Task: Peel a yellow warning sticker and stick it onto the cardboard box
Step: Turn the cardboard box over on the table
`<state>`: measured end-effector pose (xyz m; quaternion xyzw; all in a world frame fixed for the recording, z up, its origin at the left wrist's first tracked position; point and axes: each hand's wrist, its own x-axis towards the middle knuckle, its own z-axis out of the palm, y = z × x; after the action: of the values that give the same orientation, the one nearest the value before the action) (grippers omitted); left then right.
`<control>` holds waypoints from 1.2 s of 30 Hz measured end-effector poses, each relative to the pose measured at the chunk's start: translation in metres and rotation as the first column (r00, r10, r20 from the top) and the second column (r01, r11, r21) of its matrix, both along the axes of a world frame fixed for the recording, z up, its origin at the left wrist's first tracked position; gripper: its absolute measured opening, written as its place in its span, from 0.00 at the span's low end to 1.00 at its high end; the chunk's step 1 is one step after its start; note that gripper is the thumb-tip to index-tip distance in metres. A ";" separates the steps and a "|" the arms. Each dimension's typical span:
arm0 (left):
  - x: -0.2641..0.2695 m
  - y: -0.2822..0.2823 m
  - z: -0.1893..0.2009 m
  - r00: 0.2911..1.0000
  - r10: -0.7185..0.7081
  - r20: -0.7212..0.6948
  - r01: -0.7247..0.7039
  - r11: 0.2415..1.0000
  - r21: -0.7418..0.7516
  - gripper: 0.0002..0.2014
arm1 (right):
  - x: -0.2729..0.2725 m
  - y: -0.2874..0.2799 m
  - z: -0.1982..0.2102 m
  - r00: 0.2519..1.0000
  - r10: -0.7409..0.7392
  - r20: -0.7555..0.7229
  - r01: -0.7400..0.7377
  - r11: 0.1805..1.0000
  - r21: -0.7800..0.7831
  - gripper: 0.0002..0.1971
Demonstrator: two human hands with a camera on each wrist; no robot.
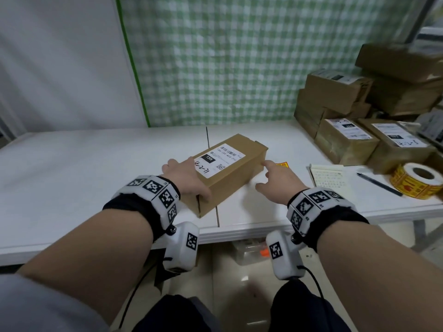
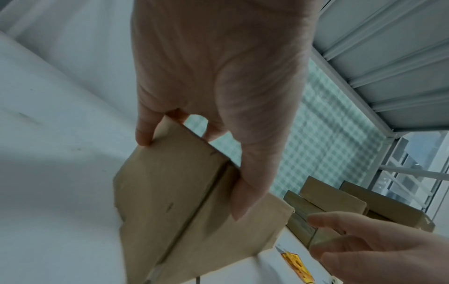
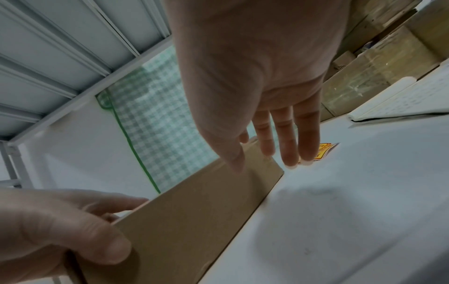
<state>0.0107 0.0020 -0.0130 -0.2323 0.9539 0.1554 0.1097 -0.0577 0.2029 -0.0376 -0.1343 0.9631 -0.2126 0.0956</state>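
Seen from above: a white table (image 1: 96, 164) against a green-checked curtain (image 1: 239, 56). At its centre, lying lengthwise and angled toward the far right, a long cardboard box (image 1: 230, 178) with a white shipping label (image 1: 219, 160) on its top face, handwriting scrawled along the label's near edge.

Left hand (image 1: 184, 178) clamped over the box's near end — thumb curled down the right side face, fingers hooked over the left edge, as the left wrist view confirms. Box steadied, flat on the table.

Right hand (image 1: 275, 180) loose and holding nothing, fingers extended, index fingertip just beside the box's far right corner; whether it touches the cardboard cannot be told. Just beyond those fingertips, flat on the table, 1 loose yellow warning sticker (image 1: 281, 164), half hidden in the head view and seen more clearly past the fingers in the right wrist view (image 3: 324, 149).

Further right: an open notepad (image 1: 330, 179), a dark pen (image 1: 378, 184), a roll of yellow warning stickers (image 1: 416, 179) at the table's near right edge, and stacked labelled parcels (image 1: 347, 116) at the far right.

Step in hand, by judgement: box secured, sticker not yet picked up. Next move likely calls for a fingertip pinch at 1 sticker edge, backing stripped if any remains, then pressing onto bare cardboard — clear of the shipping label.
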 end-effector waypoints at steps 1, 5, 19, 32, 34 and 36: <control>0.003 0.001 0.000 1.000 -0.003 0.009 0.003 1.000 0.001 0.45 | 0.002 0.001 0.001 1.000 0.006 0.002 -0.006 1.000 -0.009 0.32; 0.012 0.014 0.014 0.996 0.021 -0.083 -0.014 0.997 0.076 0.38 | 0.013 0.006 0.009 0.999 0.049 -0.009 -0.050 0.995 -0.084 0.39; 0.041 0.027 0.107 0.961 -0.001 -0.277 0.145 0.856 0.497 0.35 | 0.031 -0.007 0.049 0.916 0.205 -0.344 -0.265 0.954 -0.138 0.47; 0.035 0.022 0.109 0.850 -0.385 -0.360 0.281 0.909 -0.308 0.43 | 0.041 -0.016 0.078 0.805 0.267 -0.530 -0.239 0.963 0.122 0.50; 0.032 0.027 0.102 0.865 -0.404 -0.298 0.283 0.883 -0.375 0.46 | 0.043 -0.018 0.079 0.805 0.261 -0.533 -0.231 0.965 0.124 0.49; 0.029 0.033 0.092 0.870 -0.416 -0.265 0.288 0.865 -0.412 0.50 | 0.043 -0.019 0.079 0.802 0.271 -0.533 -0.240 0.962 0.127 0.49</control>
<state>0.0393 0.0346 0.0795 -0.0366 0.9964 -0.0063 -0.0768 -0.0142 0.1834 0.0415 -0.3151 0.9286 -0.1250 -0.1511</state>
